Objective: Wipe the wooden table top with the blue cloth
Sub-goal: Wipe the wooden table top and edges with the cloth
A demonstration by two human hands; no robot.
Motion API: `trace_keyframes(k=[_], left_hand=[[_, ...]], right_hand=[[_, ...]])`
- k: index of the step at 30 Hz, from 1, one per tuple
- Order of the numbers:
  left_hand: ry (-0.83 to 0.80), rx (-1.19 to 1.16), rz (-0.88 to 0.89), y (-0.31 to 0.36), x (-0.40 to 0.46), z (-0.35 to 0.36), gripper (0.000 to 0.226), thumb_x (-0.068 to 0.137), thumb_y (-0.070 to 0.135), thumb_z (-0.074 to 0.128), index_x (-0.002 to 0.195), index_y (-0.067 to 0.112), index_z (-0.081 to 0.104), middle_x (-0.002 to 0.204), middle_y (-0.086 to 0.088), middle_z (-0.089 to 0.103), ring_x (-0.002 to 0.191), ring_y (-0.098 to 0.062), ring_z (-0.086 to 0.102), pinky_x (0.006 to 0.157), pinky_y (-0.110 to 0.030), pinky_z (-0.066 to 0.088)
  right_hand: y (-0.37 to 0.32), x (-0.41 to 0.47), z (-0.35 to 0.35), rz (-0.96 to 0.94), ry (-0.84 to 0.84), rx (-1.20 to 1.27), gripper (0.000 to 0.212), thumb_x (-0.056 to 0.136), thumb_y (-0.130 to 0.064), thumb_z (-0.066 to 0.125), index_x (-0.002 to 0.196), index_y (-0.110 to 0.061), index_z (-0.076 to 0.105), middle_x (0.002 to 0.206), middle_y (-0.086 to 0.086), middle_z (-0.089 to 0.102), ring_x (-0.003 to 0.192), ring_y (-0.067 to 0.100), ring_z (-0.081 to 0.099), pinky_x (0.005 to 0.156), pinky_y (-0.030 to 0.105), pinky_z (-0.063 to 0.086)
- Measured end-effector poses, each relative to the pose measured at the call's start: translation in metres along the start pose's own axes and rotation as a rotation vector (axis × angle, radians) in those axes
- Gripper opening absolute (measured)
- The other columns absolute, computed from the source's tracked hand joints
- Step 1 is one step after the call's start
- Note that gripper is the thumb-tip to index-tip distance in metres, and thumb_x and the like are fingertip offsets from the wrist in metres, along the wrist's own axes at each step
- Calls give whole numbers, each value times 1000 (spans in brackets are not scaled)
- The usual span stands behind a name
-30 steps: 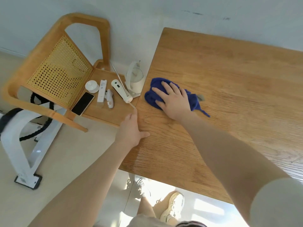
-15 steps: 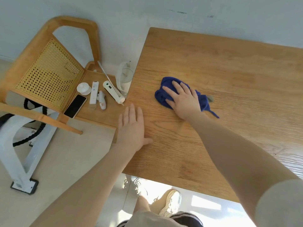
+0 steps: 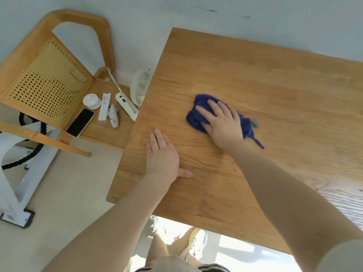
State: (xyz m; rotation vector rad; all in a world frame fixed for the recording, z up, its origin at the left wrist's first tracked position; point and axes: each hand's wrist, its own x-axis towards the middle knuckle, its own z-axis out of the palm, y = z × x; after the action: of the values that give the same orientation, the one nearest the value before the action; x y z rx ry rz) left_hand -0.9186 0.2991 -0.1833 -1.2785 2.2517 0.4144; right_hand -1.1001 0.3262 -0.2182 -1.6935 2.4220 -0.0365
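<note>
The crumpled blue cloth lies on the wooden table top, left of its middle. My right hand presses flat on the cloth with straight, spread fingers and covers most of it; a thin tail of cloth sticks out to the right. My left hand rests palm down on the bare wood near the table's left edge, fingers straight, thumb out to the right. It holds nothing.
A wooden chair with a cane back stands left of the table; on its seat lie a phone, a remote, a small white lid and other white devices. A white stand sits on the floor at left. My shoes show below the table's near edge.
My right hand has slid the cloth to the right, away from the table's left edge. My left hand moved from that edge onto the table top and now lies flat.
</note>
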Motion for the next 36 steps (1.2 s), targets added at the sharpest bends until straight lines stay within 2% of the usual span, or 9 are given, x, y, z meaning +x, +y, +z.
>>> trace_keyframes(k=[4, 9, 13, 18, 21, 25, 27, 32, 36], left_hand=[[-13, -31, -5, 1, -2, 0, 140, 60, 72, 65, 142, -7, -16, 151, -26, -22, 142, -36, -14, 116, -43, 0], [47, -79, 10, -3, -5, 4, 136, 61, 69, 67, 144, -4, -12, 153, -24, -19, 143, -35, -12, 116, -42, 3], [49, -85, 18, -3, -3, 4, 136, 61, 71, 64, 144, -3, -14, 152, -23, -22, 143, -33, -15, 116, -41, 1], [31, -67, -1, -3, -3, 6, 138, 60, 71, 65, 144, -3, -16, 152, -21, -23, 143, -32, -15, 116, -40, 1], [24, -65, -10, -1, -4, 4, 138, 60, 70, 66, 144, -3, -16, 152, -21, -23, 143, -32, -14, 116, -39, 2], [18, -78, -15, 0, -6, 0, 137, 61, 68, 67, 144, -2, -16, 152, -21, -23, 143, -32, -14, 116, -39, 2], [25, -85, -15, 1, -6, -1, 137, 60, 67, 68, 144, -2, -15, 152, -21, -22, 143, -32, -13, 116, -39, 2], [42, -74, -12, 0, -3, 3, 137, 60, 68, 68, 144, -2, -15, 153, -21, -22, 143, -32, -13, 116, -40, 3], [45, -93, -5, -2, -9, 5, 137, 60, 69, 66, 144, -2, -16, 153, -20, -22, 143, -31, -14, 116, -39, 2]], right_hand=[[-9, -6, 3, 90, 7, 37, 46, 97, -38, 33, 142, -43, 22, 156, 1, 17, 143, 26, 14, 113, 47, 12], [-26, -85, 18, -160, 1, 14, 51, 86, -42, 30, 136, -38, 38, 145, 5, 41, 131, 30, 41, 105, 50, 31], [1, -56, 8, -308, -44, -47, 50, 89, -47, 29, 138, -36, 36, 147, 4, 38, 132, 31, 39, 105, 49, 30], [23, -7, -4, 1, -26, -13, 50, 97, -43, 30, 144, -38, 16, 157, 0, 13, 143, 25, 11, 113, 46, 12], [15, -43, 4, -39, -22, -3, 49, 96, -42, 28, 144, -37, 19, 156, 2, 16, 143, 26, 14, 114, 47, 12], [14, -105, 10, -202, -67, 18, 53, 89, -43, 23, 140, -35, 32, 150, 3, 33, 137, 29, 31, 110, 49, 22], [24, -94, 9, -229, -108, 17, 51, 91, -43, 24, 142, -36, 28, 153, 1, 27, 140, 28, 25, 111, 48, 18], [33, -25, -1, 66, -36, 29, 50, 98, -38, 30, 145, -37, 14, 157, -2, 10, 144, 22, 7, 114, 45, 9], [24, -46, 1, 51, -23, 31, 50, 98, -33, 33, 145, -32, 19, 156, -2, 15, 144, 22, 10, 115, 44, 9]])
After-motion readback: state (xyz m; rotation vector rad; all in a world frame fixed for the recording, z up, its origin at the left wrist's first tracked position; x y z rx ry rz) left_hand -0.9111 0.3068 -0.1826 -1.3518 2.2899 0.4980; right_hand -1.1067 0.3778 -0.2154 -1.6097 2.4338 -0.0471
